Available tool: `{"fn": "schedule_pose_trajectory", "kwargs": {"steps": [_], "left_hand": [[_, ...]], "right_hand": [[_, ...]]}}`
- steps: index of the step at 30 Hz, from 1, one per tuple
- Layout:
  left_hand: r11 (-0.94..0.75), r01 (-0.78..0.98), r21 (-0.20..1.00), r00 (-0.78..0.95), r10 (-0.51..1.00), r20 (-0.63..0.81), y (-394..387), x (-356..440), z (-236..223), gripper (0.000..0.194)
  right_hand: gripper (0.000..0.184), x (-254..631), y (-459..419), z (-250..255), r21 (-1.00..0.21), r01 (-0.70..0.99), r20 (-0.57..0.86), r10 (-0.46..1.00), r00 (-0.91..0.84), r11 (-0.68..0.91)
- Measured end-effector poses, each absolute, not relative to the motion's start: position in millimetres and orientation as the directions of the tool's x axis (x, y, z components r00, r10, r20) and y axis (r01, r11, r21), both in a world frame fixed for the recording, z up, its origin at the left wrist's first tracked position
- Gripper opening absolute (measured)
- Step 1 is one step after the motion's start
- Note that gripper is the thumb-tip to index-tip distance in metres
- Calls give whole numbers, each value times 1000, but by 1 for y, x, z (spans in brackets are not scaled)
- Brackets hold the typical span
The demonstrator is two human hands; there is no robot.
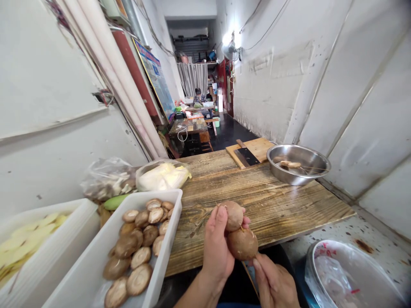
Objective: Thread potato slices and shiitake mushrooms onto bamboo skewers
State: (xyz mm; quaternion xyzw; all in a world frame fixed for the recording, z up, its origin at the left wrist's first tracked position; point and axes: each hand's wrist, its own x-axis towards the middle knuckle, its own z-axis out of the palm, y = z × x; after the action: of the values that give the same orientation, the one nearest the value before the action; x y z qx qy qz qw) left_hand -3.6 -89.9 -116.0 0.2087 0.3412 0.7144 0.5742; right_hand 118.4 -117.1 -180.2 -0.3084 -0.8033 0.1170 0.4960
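My left hand (216, 246) is closed round a brown shiitake mushroom (231, 214) held over the near edge of the wooden table (272, 201). A second mushroom (242, 244) sits just below it, threaded on a thin bamboo skewer (250, 276). My right hand (272, 282) pinches the skewer's lower end, fingers closed. To the left, a white rectangular tray (173, 239) holds several more mushrooms.
Another white tray (48, 256) of pale slices stands at far left. Plastic bags (105, 177) of food lie behind the trays. A cutting board with a cleaver (245, 156) and a steel bowl (298, 164) sit at the table's far end. A lined bin (349, 278) stands at lower right.
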Motion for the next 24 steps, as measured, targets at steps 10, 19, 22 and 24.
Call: {"fn": "schedule_pose_trajectory", "kwargs": {"steps": [10, 19, 22, 24], "left_hand": [[-187, -658, 730, -310, 950, -36, -85, -12, -117, 33], [-134, -663, 737, -269, 961, -66, -89, -4, -120, 32], [-125, -664, 737, -262, 962, -72, -89, -4, -121, 30], [-124, -663, 738, -265, 961, -78, -89, -5, -121, 30]], "right_hand": [[23, 126, -116, -189, -573, 291, 660, 642, -389, 766], [20, 124, -123, -194, -522, 354, 700, 627, -343, 776], [17, 125, -124, -192, -568, 311, 672, 648, -359, 762], [16, 126, -126, -191, -642, 270, 623, 694, -362, 717]]}}
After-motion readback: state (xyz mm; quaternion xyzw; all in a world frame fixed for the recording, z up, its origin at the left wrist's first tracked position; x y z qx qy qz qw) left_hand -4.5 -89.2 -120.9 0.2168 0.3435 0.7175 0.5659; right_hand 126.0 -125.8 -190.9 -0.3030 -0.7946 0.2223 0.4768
